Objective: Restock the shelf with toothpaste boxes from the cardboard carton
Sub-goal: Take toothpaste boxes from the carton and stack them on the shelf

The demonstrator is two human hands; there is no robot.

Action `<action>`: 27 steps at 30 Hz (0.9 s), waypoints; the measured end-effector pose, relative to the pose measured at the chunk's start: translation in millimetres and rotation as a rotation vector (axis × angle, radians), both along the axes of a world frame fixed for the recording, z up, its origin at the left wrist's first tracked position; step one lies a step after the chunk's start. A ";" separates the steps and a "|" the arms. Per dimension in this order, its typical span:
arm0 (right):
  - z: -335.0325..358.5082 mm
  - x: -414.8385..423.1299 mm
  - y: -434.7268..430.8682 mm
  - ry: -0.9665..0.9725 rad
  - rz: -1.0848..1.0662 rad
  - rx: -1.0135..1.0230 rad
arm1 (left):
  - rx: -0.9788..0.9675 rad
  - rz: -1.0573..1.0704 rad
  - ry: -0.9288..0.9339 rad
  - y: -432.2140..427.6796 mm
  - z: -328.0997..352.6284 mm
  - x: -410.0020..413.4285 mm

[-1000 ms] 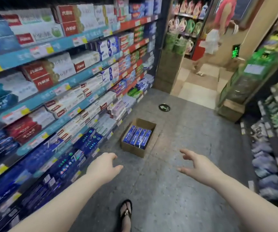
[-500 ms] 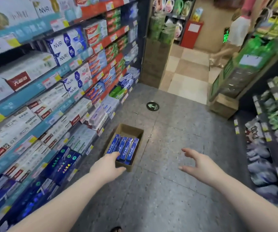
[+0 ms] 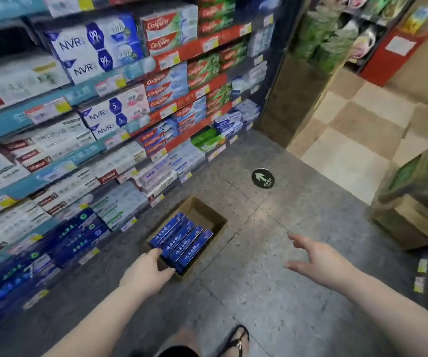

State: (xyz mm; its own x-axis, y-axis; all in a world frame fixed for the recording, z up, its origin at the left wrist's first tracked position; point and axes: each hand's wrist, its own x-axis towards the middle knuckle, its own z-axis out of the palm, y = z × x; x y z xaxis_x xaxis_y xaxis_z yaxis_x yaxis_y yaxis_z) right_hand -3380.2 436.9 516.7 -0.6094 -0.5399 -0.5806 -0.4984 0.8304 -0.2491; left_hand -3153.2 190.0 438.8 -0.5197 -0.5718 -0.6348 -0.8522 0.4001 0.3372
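- Left hand [image 3: 147,271] loose-fingered at the near edge of the carton [image 3: 202,213], gripping nothing; right hand [image 3: 318,258] spread, empty.
- Risk: a one-handed grab may fumble the tight-packed toothpaste boxes [image 3: 182,238] or drag the carton.

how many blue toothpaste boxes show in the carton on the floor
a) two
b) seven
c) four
c: four blue toothpaste boxes lie side by side in the near part of the cardboard carton, whose far end is bare.
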 end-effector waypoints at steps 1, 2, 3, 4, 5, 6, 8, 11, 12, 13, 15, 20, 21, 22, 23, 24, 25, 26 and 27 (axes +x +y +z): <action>-2.7 -19.2 -5.7 -0.006 0.028 0.015 | 0.013 0.039 0.001 6.6 -2.5 -8.4; -6.2 -36.1 -14.3 -0.016 0.058 0.025 | 0.024 0.073 0.003 11.8 -5.3 -15.0; -9.8 -50.2 -25.3 -0.029 0.087 0.031 | 0.034 0.102 -0.002 15.2 -7.6 -19.9; -14.6 -62.7 -38.8 -0.046 0.117 0.035 | 0.043 0.131 -0.009 16.3 -10.1 -23.5; -20.6 -73.9 -54.0 -0.062 0.151 0.034 | 0.049 0.161 -0.018 14.9 -12.9 -25.6; -26.8 -83.7 -70.5 -0.071 0.187 0.036 | 0.050 0.194 -0.025 11.4 -16.1 -26.5; -41.0 -100.3 -105.5 -0.073 0.277 0.038 | 0.047 0.272 -0.032 -0.6 -23.1 -27.5; -62.9 -119.0 -158.3 -0.081 0.357 0.033 | 0.038 0.367 -0.039 -27.4 -38.2 -33.1; -67.8 -122.9 -173.3 -0.087 0.374 0.029 | 0.035 0.379 -0.043 -35.3 -42.4 -37.1; -74.1 -127.3 -189.5 -0.096 0.401 0.025 | 0.037 0.396 -0.048 -43.2 -47.9 -42.4; -89.3 -136.9 -219.7 -0.119 0.454 0.017 | 0.050 0.435 -0.051 -60.2 -61.2 -56.7; -136.9 -155.4 -278.3 -0.203 0.440 0.027 | 0.126 0.533 -0.013 -98.3 -97.5 -93.2; -149.4 -158.6 -288.3 -0.219 0.445 0.036 | 0.119 0.551 -0.004 -104.5 -105.7 -98.7; -162.8 -161.4 -298.7 -0.235 0.461 0.044 | 0.110 0.574 -0.004 -109.7 -114.5 -103.5; -177.4 -164.1 -309.3 -0.255 0.478 0.051 | 0.105 0.594 -0.005 -113.5 -125.5 -106.8; -191.5 -166.5 -319.4 -0.269 0.499 0.059 | 0.099 0.603 -0.004 -116.1 -137.1 -109.5; -207.8 -169.0 -329.9 -0.284 0.519 0.071 | 0.101 0.608 -0.007 -117.5 -149.9 -111.8; -225.3 -171.3 -339.6 -0.298 0.535 0.078 | 0.108 0.614 -0.014 -117.8 -163.5 -113.6; -244.8 -173.8 -348.5 -0.314 0.540 0.082 | 0.121 0.636 -0.020 -117.9 -177.9 -115.6</action>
